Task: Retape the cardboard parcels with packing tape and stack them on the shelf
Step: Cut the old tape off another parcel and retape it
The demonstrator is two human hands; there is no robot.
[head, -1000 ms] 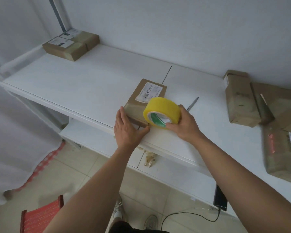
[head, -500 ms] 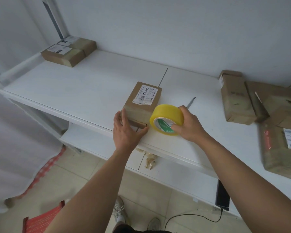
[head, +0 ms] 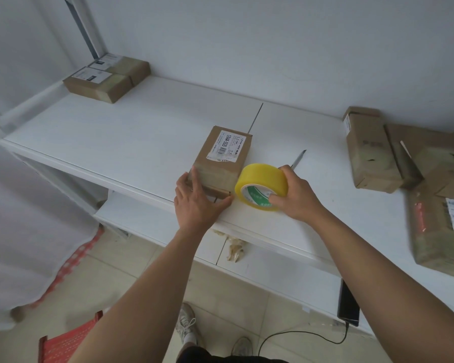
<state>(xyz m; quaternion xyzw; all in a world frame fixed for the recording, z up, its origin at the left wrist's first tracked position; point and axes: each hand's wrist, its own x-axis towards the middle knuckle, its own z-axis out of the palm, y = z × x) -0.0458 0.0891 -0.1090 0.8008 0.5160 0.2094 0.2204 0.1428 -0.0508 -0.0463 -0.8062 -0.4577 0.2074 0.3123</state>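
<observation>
Yellow tape roll sits at centre frame, gripped by the right hand with fingers curled round it. The left hand lies flat, fingers spread, pressing the brown, white-labelled cardboard parcel on the tabletop; best to hold it firm and draw the tape taut and straight.
</observation>
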